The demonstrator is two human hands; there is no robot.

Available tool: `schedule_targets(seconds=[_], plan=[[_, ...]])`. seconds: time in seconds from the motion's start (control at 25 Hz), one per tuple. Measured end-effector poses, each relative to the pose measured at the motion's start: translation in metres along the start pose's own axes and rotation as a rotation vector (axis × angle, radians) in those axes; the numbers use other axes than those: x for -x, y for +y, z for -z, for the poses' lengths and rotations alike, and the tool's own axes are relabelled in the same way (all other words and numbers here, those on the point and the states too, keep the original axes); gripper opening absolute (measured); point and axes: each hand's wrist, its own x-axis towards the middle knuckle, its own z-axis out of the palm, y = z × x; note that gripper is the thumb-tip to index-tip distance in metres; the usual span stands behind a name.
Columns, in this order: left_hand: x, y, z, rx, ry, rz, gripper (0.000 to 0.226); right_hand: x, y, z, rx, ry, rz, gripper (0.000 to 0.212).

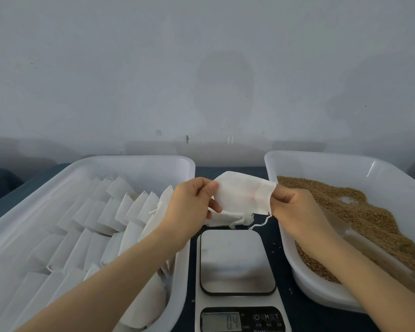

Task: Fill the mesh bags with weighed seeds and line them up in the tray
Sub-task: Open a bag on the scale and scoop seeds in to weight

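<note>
Closest in, the scale [237, 259] sits w/ a bare platform; its display [222, 321] shows what looks like 04. Above it, held up in the air between the two trays, is the mesh bag [244, 195]. It's flat, looks unfilled, and is stretched sideways between both hands.

The left hand [192, 202] pinches the bag's left edge, thumb on top and fingers curled under. The right hand [295, 207] pinches the opposite edge, the hemmed mouth end, where a drawstring [261, 222] dangles. A few spare bags [225, 219] are bunched just below the left hand; can't tell if its lower fingers hold them or they just lie there.

The bag looks near weightless, thin and floppy, so it'll sag and fold wherever it isn't held. Best hold is prob. the stitched hem at the mouth, one pinch per side to keep it spread open. The fabric looks easy to snag or tear, so no hard tugging.

The seeds [359, 207] lie heaped in the right tray [321, 155], loose and apt to spill. The left tray [139, 161] holds rows of lined-up bags [120, 212], overlapping like shingles.
</note>
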Motion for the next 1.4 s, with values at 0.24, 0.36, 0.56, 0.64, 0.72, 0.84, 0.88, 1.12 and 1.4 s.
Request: schedule_targets(seconds=[0.24,0.36,0.56,0.64,0.72,0.84,0.88,1.12,1.4], plan=[[0.01,-0.005,-0.003,-0.594,-0.106,-0.554,0.103,-0.001,0.004,-0.001,0.15,-0.106,0.081,0.016],[0.014,-0.008,-0.012,-0.782,-0.147,-0.768,0.1,0.003,0.002,-0.003,0.177,-0.197,0.134,0.017],[0.015,-0.012,-0.014,-0.728,-0.119,-0.788,0.063,0.003,0.003,-0.004,0.232,-0.277,0.141,0.023],[0.016,-0.012,-0.014,-0.713,-0.11,-0.789,0.062,0.002,0.005,-0.004,0.235,-0.261,0.158,0.026],[0.016,-0.013,-0.014,-0.726,-0.112,-0.789,0.061,0.001,0.006,-0.004,0.245,-0.242,0.165,0.024],[0.016,-0.011,-0.013,-0.718,-0.169,-0.683,0.055,0.001,0.006,-0.005,0.232,-0.226,0.172,0.036],[0.016,-0.01,-0.013,-0.717,-0.197,-0.613,0.053,0.001,0.006,-0.004,0.221,-0.229,0.172,0.039],[0.014,-0.005,-0.01,-0.698,-0.318,-0.328,0.052,-0.002,0.006,0.011,0.105,0.063,0.225,0.02],[0.013,-0.003,-0.009,-0.751,-0.396,-0.306,0.05,-0.028,0.07,0.105,1.074,0.018,-0.466,0.042]])
